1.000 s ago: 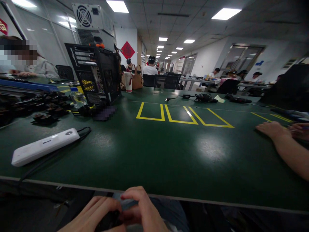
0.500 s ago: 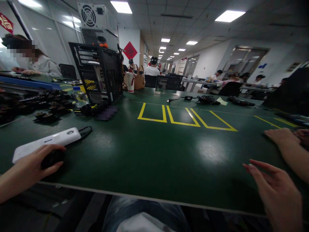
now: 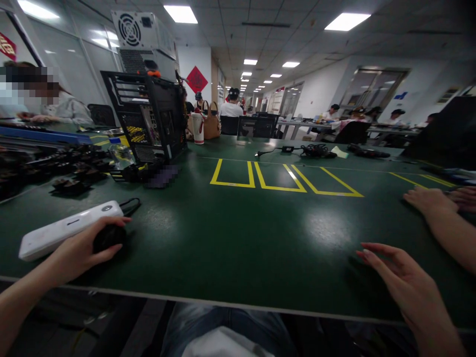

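Observation:
My left hand (image 3: 82, 248) curves its fingers and thumb around a rounded black computer mouse (image 3: 108, 238), low over the green table near its front edge. Beside that hand lies a long white device (image 3: 70, 229) with a round button and a black strap loop. On the right, my right hand (image 3: 399, 277) hovers by the table's front edge. Its fingers are loosely bent, thumb and forefinger tips close together but apart, with nothing visible between them.
Another person's forearm (image 3: 441, 223) rests on the table at right. Yellow tape outlines (image 3: 278, 188) mark the green tabletop (image 3: 223, 238). At back left stand a black computer case (image 3: 148, 119), a water bottle (image 3: 122, 153) and dark parts (image 3: 70, 184). A cable with adapter (image 3: 288, 149) lies farther back.
My left hand has moved right with the mouse, away from the far end of the white device. My right hand has shifted left and slightly up.

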A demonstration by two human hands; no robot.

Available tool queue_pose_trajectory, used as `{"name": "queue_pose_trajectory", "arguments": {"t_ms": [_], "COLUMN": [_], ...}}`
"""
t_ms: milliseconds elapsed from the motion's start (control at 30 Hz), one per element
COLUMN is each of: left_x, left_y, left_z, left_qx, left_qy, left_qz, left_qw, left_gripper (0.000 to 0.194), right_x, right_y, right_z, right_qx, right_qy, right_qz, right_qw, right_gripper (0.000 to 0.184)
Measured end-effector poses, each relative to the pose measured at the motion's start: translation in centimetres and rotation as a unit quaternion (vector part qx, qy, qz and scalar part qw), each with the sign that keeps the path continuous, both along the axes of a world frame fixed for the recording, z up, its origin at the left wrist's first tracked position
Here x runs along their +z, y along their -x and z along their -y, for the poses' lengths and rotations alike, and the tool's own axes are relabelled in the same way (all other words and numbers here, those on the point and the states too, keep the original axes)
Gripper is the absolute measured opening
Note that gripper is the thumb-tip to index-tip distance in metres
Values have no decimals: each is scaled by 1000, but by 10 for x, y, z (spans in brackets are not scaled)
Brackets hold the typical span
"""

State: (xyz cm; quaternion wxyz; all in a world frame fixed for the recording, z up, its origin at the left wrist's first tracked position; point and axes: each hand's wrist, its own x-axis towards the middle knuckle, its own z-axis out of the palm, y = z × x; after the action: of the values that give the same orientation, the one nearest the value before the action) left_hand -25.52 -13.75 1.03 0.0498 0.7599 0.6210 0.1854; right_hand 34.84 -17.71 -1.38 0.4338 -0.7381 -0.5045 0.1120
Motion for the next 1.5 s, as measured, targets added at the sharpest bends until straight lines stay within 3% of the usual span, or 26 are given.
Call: {"name": "queue_pose_trajectory", "arguments": {"t_ms": [100, 233, 300, 433, 533, 667, 767, 900, 1067, 1300, 1500], "left_x": [4, 4, 3, -3, -6, -7, -7, -8, -11, -14, -15], "left_y": [-26, -69, -98, -169, -223, -271, -280, -272, -263, -263, -264], "left_z": [-21, -63, -88, -135, -157, -168, -164, -149, -140, -144, -147], "left_qx": [-17, -81, -120, -156, -179, -179, -186, -255, -328, -340, -342], "left_qy": [37, 56, 44, 28, 1, -32, -58, -108, -128, -129, -137], "left_qz": [16, 55, 76, 86, 90, 80, 77, 102, 133, 151, 146], "left_qw": [999, 994, 989, 984, 980, 980, 978, 956, 927, 919, 918], "left_gripper": [36, 46, 57, 55, 54, 57, 56, 58, 63, 60, 61], "right_x": [7, 28, 39, 46, 38, 25, 20, 15, 12, 9, 7], "right_y": [13, 63, 95, 151, 177, 188, 184, 177, 178, 179, 181], "right_z": [-6, -23, -39, -93, -145, -193, -202, -190, -169, -165, -165], "right_qx": [26, 176, 271, 423, 412, 340, 339, 380, 420, 430, 397], "right_qy": [47, 49, 62, 90, 80, 81, 88, 69, -5, -47, -59], "right_qz": [-57, -9, 29, -2, -65, -257, -342, -373, -333, -308, -287], "right_qw": [997, 983, 960, 902, 905, 901, 872, 844, 844, 847, 870], "right_gripper": [30, 31, 29, 27, 21, 20, 24, 34, 35, 35, 29]}}
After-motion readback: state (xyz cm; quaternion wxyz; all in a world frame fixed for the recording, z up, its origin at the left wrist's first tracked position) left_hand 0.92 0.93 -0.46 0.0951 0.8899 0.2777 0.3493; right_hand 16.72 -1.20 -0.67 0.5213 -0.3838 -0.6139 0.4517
